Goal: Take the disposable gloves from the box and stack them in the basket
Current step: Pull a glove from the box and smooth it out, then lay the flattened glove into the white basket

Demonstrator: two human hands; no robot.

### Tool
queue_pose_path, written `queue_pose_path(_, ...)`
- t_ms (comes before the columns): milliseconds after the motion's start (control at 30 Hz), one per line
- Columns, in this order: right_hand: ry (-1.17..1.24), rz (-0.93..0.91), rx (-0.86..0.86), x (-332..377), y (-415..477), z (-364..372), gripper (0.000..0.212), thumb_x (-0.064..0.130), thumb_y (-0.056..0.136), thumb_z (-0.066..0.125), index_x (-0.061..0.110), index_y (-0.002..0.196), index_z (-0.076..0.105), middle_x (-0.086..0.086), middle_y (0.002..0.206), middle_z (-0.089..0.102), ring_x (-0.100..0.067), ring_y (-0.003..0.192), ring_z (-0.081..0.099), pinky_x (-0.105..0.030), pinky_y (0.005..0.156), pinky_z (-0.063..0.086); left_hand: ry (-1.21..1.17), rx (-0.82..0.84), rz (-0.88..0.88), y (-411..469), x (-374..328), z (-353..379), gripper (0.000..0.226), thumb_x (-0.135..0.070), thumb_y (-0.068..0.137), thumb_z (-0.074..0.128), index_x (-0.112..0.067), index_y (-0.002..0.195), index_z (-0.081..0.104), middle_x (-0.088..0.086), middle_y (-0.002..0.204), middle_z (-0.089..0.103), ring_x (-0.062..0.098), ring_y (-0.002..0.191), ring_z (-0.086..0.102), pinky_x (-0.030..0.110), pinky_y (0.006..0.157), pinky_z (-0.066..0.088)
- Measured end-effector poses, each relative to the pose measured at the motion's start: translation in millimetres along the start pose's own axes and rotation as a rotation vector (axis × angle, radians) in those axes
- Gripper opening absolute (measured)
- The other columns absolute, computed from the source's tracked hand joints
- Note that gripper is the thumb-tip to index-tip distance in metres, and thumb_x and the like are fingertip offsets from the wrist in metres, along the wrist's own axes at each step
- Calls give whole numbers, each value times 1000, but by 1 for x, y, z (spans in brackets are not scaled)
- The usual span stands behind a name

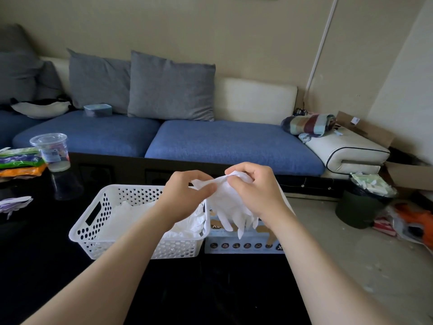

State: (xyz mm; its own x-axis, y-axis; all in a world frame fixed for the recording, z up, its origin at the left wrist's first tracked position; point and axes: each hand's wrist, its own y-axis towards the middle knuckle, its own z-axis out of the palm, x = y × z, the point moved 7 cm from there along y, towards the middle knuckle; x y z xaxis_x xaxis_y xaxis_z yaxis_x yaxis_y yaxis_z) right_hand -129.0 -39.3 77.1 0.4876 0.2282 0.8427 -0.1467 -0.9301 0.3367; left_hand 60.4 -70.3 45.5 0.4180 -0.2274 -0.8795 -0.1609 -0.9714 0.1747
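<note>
A white disposable glove (230, 207) hangs fingers-down in the air, held at its cuff by both hands. My left hand (185, 195) pinches the cuff's left side and my right hand (253, 186) grips its right side. Below them stands the glove box (243, 245), pale with round icons along its front, partly hidden by the glove. To its left, touching it, sits a white perforated plastic basket (93, 221) on the black table, with several white gloves (131, 216) lying flat inside.
A clear plastic cup (52, 152) and colourful packets (18, 160) stand at the table's far left. A blue sofa (222, 141) runs behind the table. On the floor to the right are a dark green bin (360, 205), cardboard and litter.
</note>
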Motion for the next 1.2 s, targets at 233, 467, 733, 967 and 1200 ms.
queue_pose_path(233,-110,45,-10,-13,3,-9,4,26,93,79,28,91,83,12,76,78,-2,80,73,-3,69,46,-45,-231,-22,0,-5,-23,31,-20,94,55,-4,69,48,3,62,40,15,59,34,34,56,31)
queue_pose_path(467,6,96,210,-15,-3,-1,18,39,98,77,22,99,83,3,81,81,-18,81,79,-32,91,63,-178,-431,15,-4,-11,-40,35,-34,106,52,-10,82,61,-7,67,53,11,64,45,32,60,39)
queue_pose_path(733,510,308,331,-24,-5,9,24,24,103,69,10,90,83,-10,94,80,-22,80,77,-34,75,61,-255,-375,5,-7,-6,-51,34,-40,108,54,-14,90,67,-15,65,60,-1,54,51,20,50,42)
queue_pose_path(967,-25,276,265,-42,6,40,7,34,92,83,28,92,84,9,87,81,-12,90,75,-31,80,57,-86,-169,-229,-10,34,-64,31,-39,111,49,-14,106,66,11,93,71,28,67,75,41,54,64)
queue_pose_path(1200,-278,33,167,-22,19,84,5,30,97,77,27,98,81,14,93,75,-2,91,69,-22,77,53,347,-178,-282,-11,68,-95,34,-37,113,41,-9,108,60,13,87,68,29,65,67,37,55,55)
